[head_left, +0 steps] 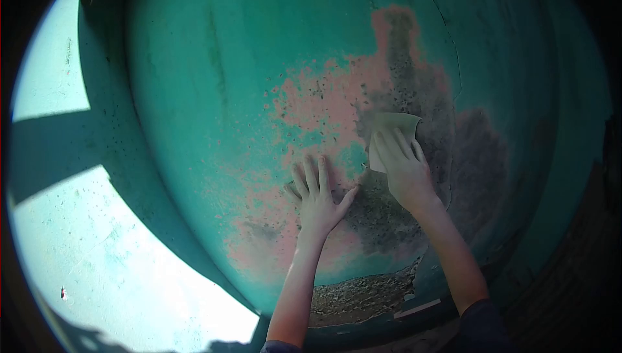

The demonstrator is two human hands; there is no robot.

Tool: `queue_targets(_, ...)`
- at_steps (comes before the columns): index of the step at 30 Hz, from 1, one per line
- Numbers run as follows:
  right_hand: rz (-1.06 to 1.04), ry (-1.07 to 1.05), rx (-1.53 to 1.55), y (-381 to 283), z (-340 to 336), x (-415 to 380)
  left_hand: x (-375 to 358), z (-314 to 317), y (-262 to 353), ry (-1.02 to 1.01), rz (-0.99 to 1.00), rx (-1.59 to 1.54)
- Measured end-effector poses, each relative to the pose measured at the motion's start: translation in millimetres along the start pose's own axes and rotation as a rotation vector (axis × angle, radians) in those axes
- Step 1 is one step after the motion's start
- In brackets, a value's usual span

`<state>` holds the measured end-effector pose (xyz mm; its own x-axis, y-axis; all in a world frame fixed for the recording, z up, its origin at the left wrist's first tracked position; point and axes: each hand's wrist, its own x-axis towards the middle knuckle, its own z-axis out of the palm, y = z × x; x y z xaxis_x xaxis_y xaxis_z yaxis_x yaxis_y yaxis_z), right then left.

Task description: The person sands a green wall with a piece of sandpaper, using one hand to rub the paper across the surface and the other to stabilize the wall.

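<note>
A teal-painted wall [194, 94] fills the view, its paint worn to pink and dark patches, with crumbled plaster [356, 294] exposed low down nearest the person. The left hand [317, 200] rests flat with fingers spread on the worn area. Just beyond, the right hand [402, 168] presses a sheet of sandpaper [392, 129] flat against the wall with extended fingers.

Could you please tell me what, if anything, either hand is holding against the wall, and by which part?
The right hand presses a sheet of sandpaper flat to the wall, fingers over its lower half. The left hand holds nothing.
</note>
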<state>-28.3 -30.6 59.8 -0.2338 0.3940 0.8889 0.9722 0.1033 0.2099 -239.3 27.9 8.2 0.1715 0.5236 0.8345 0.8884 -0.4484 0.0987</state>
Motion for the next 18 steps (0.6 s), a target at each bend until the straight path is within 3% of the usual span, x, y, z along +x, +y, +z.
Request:
queue_targets(5,0.035,0.121,-0.021,10.3,-9.0,42.6,0.0,0.3,-1.1,-0.012,0.009,0.021)
queue_targets(11,0.055,0.022,0.004,7.3,9.6,-12.2,-2.4,0.8,0.3,-0.025,0.012,0.031)
queue_targets(18,0.065,0.184,-0.026,26.0,-8.2,58.4,-5.9,4.8,0.3,-0.033,0.015,0.033)
